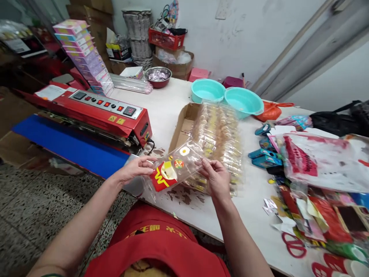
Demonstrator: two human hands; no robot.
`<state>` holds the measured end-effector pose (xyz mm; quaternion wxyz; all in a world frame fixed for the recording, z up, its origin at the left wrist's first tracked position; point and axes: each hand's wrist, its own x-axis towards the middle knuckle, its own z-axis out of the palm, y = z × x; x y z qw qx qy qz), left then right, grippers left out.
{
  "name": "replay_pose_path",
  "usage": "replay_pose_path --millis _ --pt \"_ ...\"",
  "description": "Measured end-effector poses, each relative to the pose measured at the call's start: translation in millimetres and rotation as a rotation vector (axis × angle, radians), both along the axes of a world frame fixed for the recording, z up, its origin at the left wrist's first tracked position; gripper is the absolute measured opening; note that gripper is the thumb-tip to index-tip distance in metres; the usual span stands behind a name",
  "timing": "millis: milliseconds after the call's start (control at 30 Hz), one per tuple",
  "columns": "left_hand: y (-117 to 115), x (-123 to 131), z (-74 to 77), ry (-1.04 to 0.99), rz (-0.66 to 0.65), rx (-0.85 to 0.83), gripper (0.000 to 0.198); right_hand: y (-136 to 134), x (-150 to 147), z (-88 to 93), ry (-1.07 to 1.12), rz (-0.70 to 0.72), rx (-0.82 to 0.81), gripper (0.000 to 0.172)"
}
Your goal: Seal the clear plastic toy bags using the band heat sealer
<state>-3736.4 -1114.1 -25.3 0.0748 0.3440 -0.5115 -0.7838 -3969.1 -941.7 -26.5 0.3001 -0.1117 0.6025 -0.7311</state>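
Observation:
Between my two hands I hold a clear plastic bag (188, 163) above the table's front edge. Inside it show a red fries-box shape (161, 181) with a yellow W, a round pizza-like piece (178, 164) and a fried-egg piece (185, 151). My left hand (137, 169) has its fingers on the bag's left edge, beside the red piece. The bag's right end is pinched between thumb and fingers of my right hand (215, 175). Just behind it, a cardboard tray (180, 129) carries many similar filled clear packets (219, 134).
A red sealing machine (115, 115) with a blue conveyor belt (66, 142) stands at left. Two turquoise basins (243, 100) sit behind the tray. Along the right lie plastic packaging (323, 161), blue tape dispensers (265, 157) and red-handled scissors (294, 245). Stacked boxes (86, 57) rise at back left.

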Motion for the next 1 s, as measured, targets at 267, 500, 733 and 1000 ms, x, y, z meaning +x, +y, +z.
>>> replay_pose_path --millis 267,500,733,1000 --pt "7 79 -21.3 0.057 0.85 0.164 0.045 -37 67 -5.6 -0.216 0.433 0.087 0.044" --pt "-35 125 -29.2 0.058 0.801 0.101 0.056 -77 97 -9.9 -0.172 0.761 0.26 0.041" --pt "-67 157 -64.5 0.042 0.927 0.185 0.025 -109 141 -44.9 -0.106 0.593 0.333 0.039" --pt "-82 165 -78.3 -0.105 0.848 0.091 0.017 -109 144 -62.8 0.132 0.421 0.438 0.044"
